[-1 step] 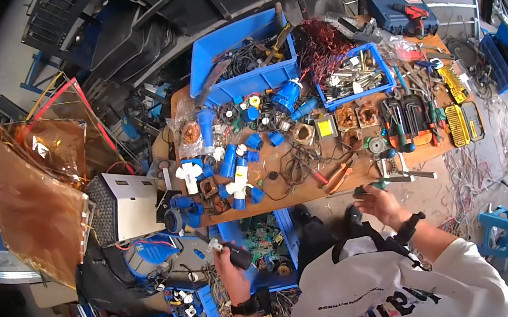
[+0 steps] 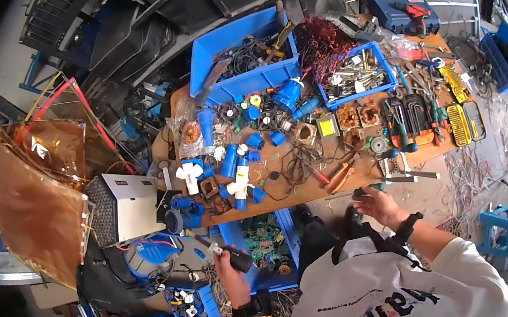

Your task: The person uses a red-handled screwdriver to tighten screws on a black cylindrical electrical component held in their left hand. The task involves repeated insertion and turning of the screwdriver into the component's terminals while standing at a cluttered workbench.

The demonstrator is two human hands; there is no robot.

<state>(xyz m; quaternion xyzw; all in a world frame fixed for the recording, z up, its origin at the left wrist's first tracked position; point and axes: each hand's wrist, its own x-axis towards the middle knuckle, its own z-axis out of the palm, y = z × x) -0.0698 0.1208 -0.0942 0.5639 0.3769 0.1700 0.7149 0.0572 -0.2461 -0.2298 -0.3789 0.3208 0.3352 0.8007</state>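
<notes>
My left hand (image 2: 233,281) is closed around a black cylindrical part (image 2: 240,259) with a pale metal end, which looks like a small motor. It is held left of my body, beside a blue crate (image 2: 291,236) of green circuit boards on the floor. My right hand (image 2: 381,208) grips a screwdriver by its green handle (image 2: 376,187), just off the table's front edge. Its thin shaft points left. Closest to that hand on the wooden table (image 2: 301,199) are orange-handled pliers (image 2: 340,177) and a metal puller-like tool (image 2: 395,168).
A deep blue bin (image 2: 248,80) of scrap and a shallow blue tray (image 2: 356,77) of metal parts stand at the back. Blue and white plastic fittings (image 2: 241,177) cover the table's left. Hand tools (image 2: 418,114) lie on the right. Loose wires (image 2: 491,172) litter the floor.
</notes>
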